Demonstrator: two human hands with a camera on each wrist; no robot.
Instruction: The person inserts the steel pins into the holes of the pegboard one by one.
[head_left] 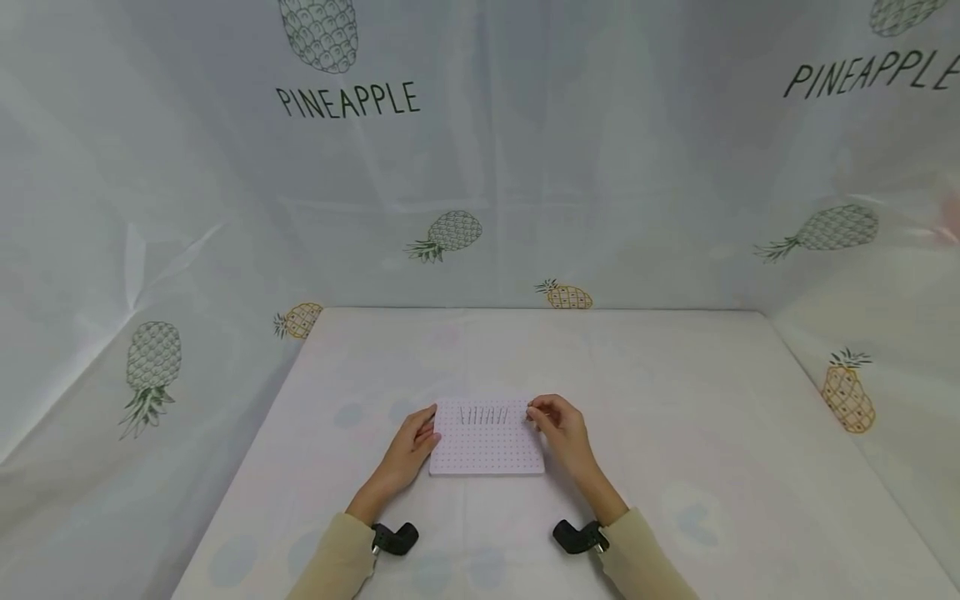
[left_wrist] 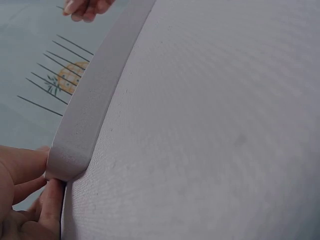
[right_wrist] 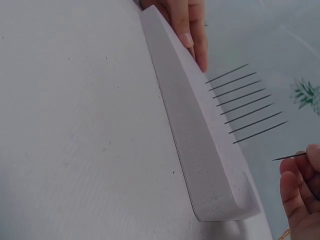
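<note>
A white pegboard dotted with small holes lies on the table before me. Several thin dark pins stand upright in a row near its far edge. At the board's left edge, my left hand grips the side between thumb and fingers. My right hand is by the far right corner, pinching one more thin pin between thumb and fingertips. This pin's pointed end faces the row in the right wrist view, apart from the standing pins.
A pale cloth with faint blue spots covers the table. Behind and at both sides hangs a white sheet printed with pineapples. Black wrist cameras are strapped on both wrists, close above the table.
</note>
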